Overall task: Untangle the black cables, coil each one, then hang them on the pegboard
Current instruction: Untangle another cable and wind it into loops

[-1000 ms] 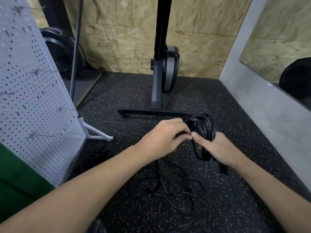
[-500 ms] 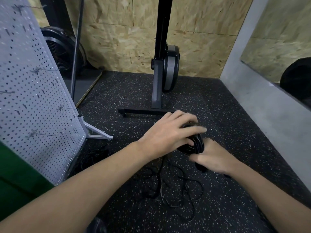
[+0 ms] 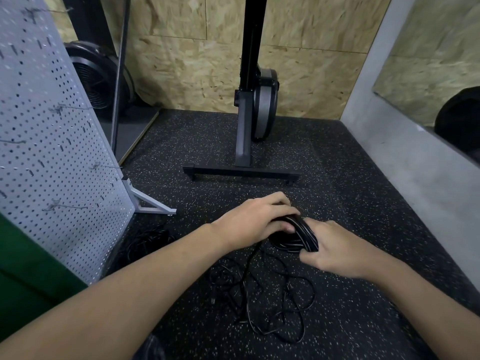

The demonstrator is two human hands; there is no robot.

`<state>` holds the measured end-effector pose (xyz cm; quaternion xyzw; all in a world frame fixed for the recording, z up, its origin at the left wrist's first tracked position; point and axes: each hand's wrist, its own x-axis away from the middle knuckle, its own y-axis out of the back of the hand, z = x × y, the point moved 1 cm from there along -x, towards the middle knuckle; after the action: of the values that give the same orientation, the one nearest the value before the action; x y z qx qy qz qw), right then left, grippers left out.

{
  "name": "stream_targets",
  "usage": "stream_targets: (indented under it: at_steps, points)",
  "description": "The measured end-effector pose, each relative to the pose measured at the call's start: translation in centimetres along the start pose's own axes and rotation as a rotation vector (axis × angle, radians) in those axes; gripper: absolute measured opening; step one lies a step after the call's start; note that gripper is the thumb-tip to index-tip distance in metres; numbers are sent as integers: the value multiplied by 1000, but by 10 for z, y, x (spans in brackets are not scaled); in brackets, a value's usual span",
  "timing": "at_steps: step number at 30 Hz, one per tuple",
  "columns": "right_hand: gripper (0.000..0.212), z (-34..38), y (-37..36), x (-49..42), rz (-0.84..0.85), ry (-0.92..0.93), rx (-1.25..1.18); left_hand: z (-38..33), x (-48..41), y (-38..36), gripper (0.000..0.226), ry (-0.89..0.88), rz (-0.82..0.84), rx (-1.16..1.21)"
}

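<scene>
Holding the coiled black cable (image 3: 298, 236) occupies both hands, which meet at the bundle just above the floor (image 3: 363, 203). Left hand (image 3: 255, 222): fingers curled over the top and near side of the coil. Right hand (image 3: 337, 252): clamped on the coil's right side, thumb against its lower edge. One strand runs down from the coil into a loose tangle of black cable (image 3: 267, 300) lying on the speckled floor directly below the hands. A second dark cable heap (image 3: 149, 239) lies on the floor at the base of the pegboard (image 3: 52, 152), well apart from the coil. The pegboard stands at left on a grey angled foot (image 3: 149, 205); wire hooks (image 3: 70, 108) project from its face. A black machine stand (image 3: 242, 174) rests on the floor beyond the hands.
</scene>
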<state>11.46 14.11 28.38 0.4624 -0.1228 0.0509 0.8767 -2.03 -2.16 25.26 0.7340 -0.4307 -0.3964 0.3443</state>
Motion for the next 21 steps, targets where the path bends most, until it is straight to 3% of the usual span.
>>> stream_targets:
  at_steps: [5,9,15,17,21]
  points:
    - [15,-10,10,-5,-98,-62,-81,11,13,-10,64,299,83,295]
    - [9,-14,12,-7,-207,-138,-170,33,28,-18,34,455,178,195]
    - [17,-1,4,-11,-283,-172,-159,10,20,-29,33,472,105,246]
    - [24,4,0,-11,-303,-156,-128,0,15,-35,35,563,3,383]
    - [37,8,-2,-12,-318,-118,-138,-18,5,-35,34,764,-195,988]
